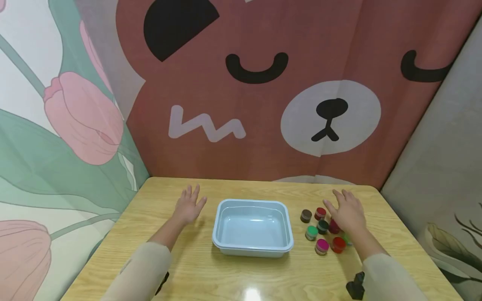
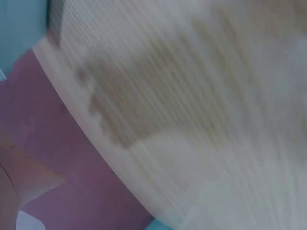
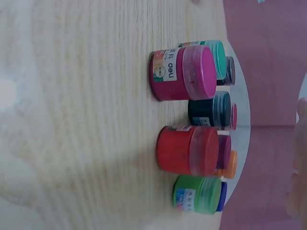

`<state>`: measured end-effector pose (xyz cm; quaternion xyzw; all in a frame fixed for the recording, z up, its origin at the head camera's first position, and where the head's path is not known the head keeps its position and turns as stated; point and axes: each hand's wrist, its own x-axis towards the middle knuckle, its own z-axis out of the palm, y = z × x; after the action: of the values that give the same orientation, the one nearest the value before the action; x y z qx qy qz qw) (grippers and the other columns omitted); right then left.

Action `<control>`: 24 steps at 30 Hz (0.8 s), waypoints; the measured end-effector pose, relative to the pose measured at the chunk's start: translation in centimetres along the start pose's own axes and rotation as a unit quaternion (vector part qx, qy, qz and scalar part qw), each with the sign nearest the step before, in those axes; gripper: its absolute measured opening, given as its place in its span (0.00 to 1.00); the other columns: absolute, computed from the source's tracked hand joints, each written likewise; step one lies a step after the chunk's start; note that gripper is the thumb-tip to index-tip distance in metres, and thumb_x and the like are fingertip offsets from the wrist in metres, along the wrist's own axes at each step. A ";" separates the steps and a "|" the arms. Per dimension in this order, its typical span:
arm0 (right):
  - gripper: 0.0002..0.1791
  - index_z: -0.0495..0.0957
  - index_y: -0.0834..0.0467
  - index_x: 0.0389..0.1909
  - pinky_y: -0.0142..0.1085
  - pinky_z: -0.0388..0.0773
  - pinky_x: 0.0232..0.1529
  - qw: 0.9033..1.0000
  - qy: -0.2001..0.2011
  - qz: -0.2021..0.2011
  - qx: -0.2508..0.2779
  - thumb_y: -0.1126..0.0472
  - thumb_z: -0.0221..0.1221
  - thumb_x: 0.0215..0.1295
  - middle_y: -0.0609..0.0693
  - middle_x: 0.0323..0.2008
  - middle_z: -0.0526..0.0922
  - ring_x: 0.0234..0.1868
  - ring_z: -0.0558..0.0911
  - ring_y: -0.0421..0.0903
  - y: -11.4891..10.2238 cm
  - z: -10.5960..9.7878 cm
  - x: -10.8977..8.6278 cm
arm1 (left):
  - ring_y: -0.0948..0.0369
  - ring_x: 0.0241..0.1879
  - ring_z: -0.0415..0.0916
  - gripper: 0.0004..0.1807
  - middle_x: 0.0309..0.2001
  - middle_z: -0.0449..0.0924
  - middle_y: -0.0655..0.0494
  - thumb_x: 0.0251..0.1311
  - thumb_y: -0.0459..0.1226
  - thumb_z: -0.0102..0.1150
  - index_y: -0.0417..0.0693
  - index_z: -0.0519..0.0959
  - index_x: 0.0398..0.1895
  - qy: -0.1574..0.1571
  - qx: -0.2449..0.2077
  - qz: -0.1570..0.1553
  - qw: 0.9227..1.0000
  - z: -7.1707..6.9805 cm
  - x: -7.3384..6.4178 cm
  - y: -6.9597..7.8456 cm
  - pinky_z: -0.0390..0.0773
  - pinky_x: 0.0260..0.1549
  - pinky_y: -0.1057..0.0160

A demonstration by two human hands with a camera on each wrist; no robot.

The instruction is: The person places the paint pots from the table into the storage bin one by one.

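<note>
My left hand [image 1: 189, 205] is held over the wooden table, left of a pale blue plastic tub [image 1: 252, 251], with its fingers spread and nothing in them. On the tub's other side, my right hand [image 1: 349, 212] hovers over a group of small paint jars, fingers extended and holding nothing. Among them are a magenta jar [image 3: 172, 74], a red jar [image 3: 184, 151], a light green jar [image 3: 196, 194] and a dark green jar [image 3: 208, 111]. A brown-lidded jar [image 1: 306, 215] stands nearest the tub. In the head view, my right hand hides some jars.
The wood-grain table [image 1: 241, 274] ends at the back against a curtain [image 1: 263, 159] printed with a bear face. Tulip-patterned fabric [image 1: 83, 121] hangs at the left. A black object [image 1: 355, 286] shows by the right sleeve.
</note>
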<state>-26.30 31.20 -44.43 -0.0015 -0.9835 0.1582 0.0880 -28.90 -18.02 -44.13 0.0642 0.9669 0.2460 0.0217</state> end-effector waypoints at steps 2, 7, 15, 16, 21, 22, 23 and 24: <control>0.44 0.57 0.68 0.71 0.69 0.49 0.68 1.000 0.000 0.008 0.017 0.33 0.38 0.73 0.77 0.69 0.54 0.70 0.52 0.75 0.5 -0.1 -0.5 | 0.33 0.76 0.27 0.38 0.77 0.30 0.31 0.76 0.55 0.27 0.42 0.38 0.79 -0.006 -0.047 0.003 0.999 0.3 -0.5 0.3 0.37 0.72 0.31; 0.43 0.55 0.70 0.72 0.72 0.55 0.63 0.996 -0.003 0.035 0.078 0.36 0.37 0.75 0.78 0.69 0.54 0.67 0.55 0.77 1.8 -0.2 -1.9 | 0.36 0.76 0.25 0.39 0.78 0.27 0.35 0.76 0.56 0.28 0.46 0.36 0.79 -0.017 -0.141 0.002 0.990 1.6 -1.5 0.8 0.36 0.70 0.30; 0.39 0.55 0.70 0.71 0.72 0.58 0.61 0.989 -0.001 0.076 0.130 0.40 0.36 0.77 0.78 0.67 0.56 0.65 0.58 0.78 4.0 0.0 -4.0 | 0.37 0.77 0.30 0.39 0.78 0.28 0.38 0.76 0.55 0.33 0.46 0.35 0.79 -0.034 -0.249 0.011 0.968 3.6 -3.1 2.0 0.35 0.70 0.31; 0.38 0.55 0.71 0.71 0.72 0.60 0.61 0.988 0.000 0.078 0.135 0.41 0.36 0.77 0.78 0.67 0.56 0.65 0.58 0.78 4.2 0.1 -4.3 | 0.37 0.77 0.31 0.39 0.78 0.29 0.38 0.76 0.54 0.33 0.46 0.35 0.79 -0.035 -0.260 0.012 0.965 3.8 -3.3 2.1 0.35 0.71 0.31; 0.37 0.55 0.70 0.71 0.70 0.64 0.58 0.983 -0.003 0.088 0.164 0.43 0.38 0.78 0.79 0.66 0.56 0.64 0.61 0.75 4.9 0.3 -5.2 | 0.37 0.76 0.34 0.37 0.78 0.34 0.38 0.77 0.49 0.35 0.44 0.37 0.79 -0.028 -0.311 0.012 0.950 4.8 -4.1 2.3 0.38 0.72 0.33; 0.37 0.55 0.71 0.71 0.70 0.66 0.57 0.982 0.000 0.088 0.168 0.43 0.38 0.77 0.79 0.65 0.57 0.63 0.62 0.75 5.0 0.4 -5.5 | 0.36 0.76 0.35 0.37 0.78 0.34 0.38 0.77 0.48 0.35 0.43 0.37 0.79 -0.027 -0.322 0.013 0.946 5.0 -4.2 2.3 0.39 0.71 0.33; 0.37 0.55 0.71 0.71 0.69 0.66 0.57 0.981 0.001 0.090 0.170 0.43 0.39 0.77 0.79 0.65 0.57 0.63 0.63 0.74 5.0 0.5 -5.7 | 0.36 0.76 0.36 0.36 0.78 0.35 0.38 0.77 0.48 0.36 0.44 0.38 0.79 -0.029 -0.329 0.009 0.944 5.2 -4.4 2.4 0.40 0.72 0.33; 0.37 0.55 0.71 0.71 0.69 0.66 0.58 0.980 0.000 0.093 0.173 0.43 0.39 0.77 0.79 0.65 0.57 0.63 0.63 0.74 5.1 0.6 -5.9 | 0.36 0.76 0.37 0.36 0.78 0.36 0.38 0.77 0.48 0.36 0.44 0.38 0.79 -0.029 -0.337 0.006 0.941 5.4 -4.5 2.4 0.40 0.72 0.33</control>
<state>-20.68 35.63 -47.62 -0.0778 -0.9367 0.3338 0.0721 -23.74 -13.96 -47.68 0.0657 0.8260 0.5556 0.0690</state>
